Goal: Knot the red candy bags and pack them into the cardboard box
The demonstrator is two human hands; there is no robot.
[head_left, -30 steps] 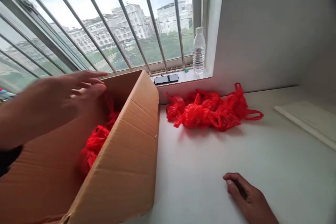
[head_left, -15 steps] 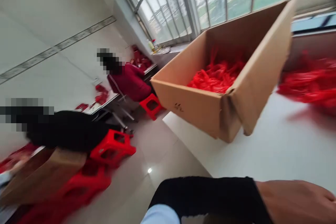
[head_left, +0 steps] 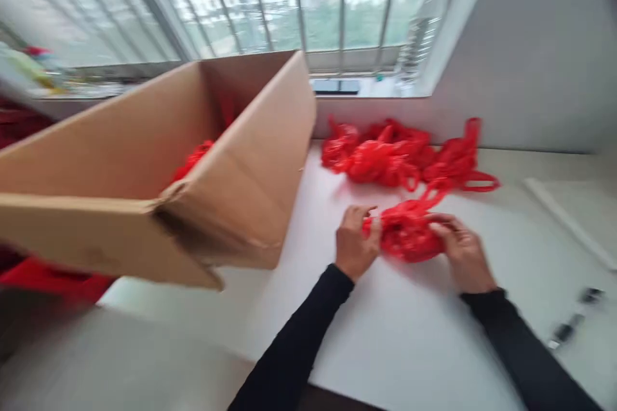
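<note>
A red plastic bag (head_left: 409,234), bunched up with its handle loops pointing away from me, is on the white table (head_left: 385,334). On its left side my left hand (head_left: 357,241) grips it between thumb and fingers. My right hand (head_left: 463,250) closes on its right side. What the bag contains cannot be made out. Just beyond it, several more red plastic bags (head_left: 385,157) lie in a heap against the wall. To the left stands an open cardboard box (head_left: 245,186) with red bags (head_left: 193,159) inside, partly hidden by its near wall.
Behind the table is a barred window (head_left: 299,13), with a dark flat object (head_left: 336,87) on its sill. At right lie a white strip (head_left: 571,225) and a small blurred black-and-silver item (head_left: 576,318). A red stool (head_left: 53,279) shows at lower left.
My view has swung right, away from the two seated people. Both hands are now in sight and on a red plastic bag; before, only one hand showed at the lower right.
</note>
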